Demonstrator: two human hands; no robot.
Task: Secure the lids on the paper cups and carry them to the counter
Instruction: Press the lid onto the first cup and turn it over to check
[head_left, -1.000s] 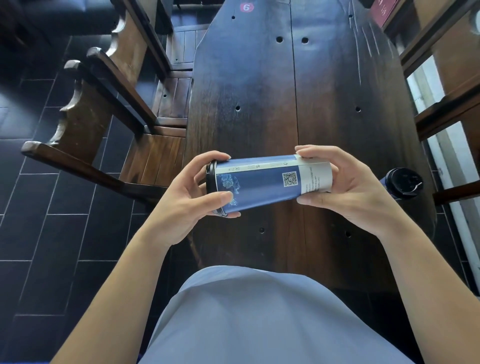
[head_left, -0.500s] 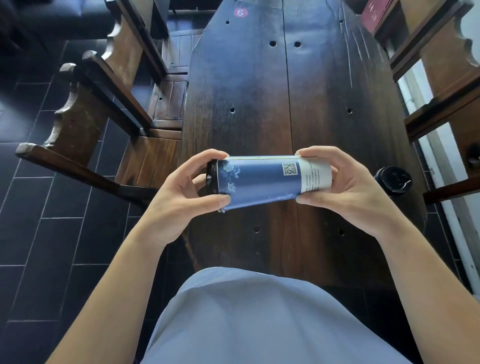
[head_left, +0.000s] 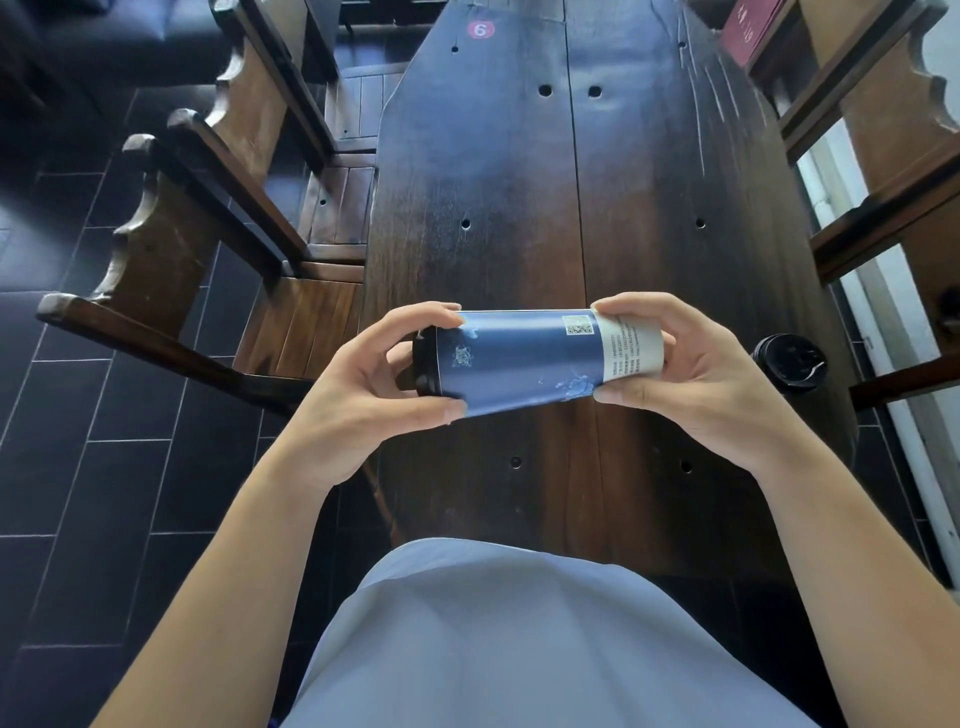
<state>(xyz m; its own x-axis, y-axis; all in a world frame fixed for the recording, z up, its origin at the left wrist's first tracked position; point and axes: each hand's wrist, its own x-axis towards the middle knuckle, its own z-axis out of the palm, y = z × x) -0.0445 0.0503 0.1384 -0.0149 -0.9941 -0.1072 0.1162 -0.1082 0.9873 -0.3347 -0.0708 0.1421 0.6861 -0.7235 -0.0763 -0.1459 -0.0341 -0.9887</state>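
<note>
A person holds a blue paper cup (head_left: 524, 358) on its side in the air above the dark wooden table (head_left: 519, 182), lid end toward the left and base toward the right. The left hand (head_left: 363, 384) curls round the rim end, forefinger over the top and thumb underneath, right at the black lid (head_left: 425, 364), which sits on the cup's mouth. The right hand (head_left: 691, 374) grips the white-banded base end, fingers over the top and thumb pressed against the underside. Both hands are therefore clamped on the same cup, one at each end, and do not touch each other. Compared with a second ago, the cup has turned about its long axis: the QR code (head_left: 578, 327) that faced the camera in the middle of the wall now sits up near the top edge, and a pale printed motif has come into view low on the wall near the right thumb. The grip of both hands looks much the same as before, and the cup stays at about the same place over the table. A second cup with a black lid (head_left: 789, 361) stands near the table's right edge, just beyond the right hand and partly hidden by it. A round red sticker with the number 6 (head_left: 481, 29) lies at the far end of the table, and wooden chairs (head_left: 171, 249) stand along the left side on a dark tiled floor (head_left: 78, 467).
</note>
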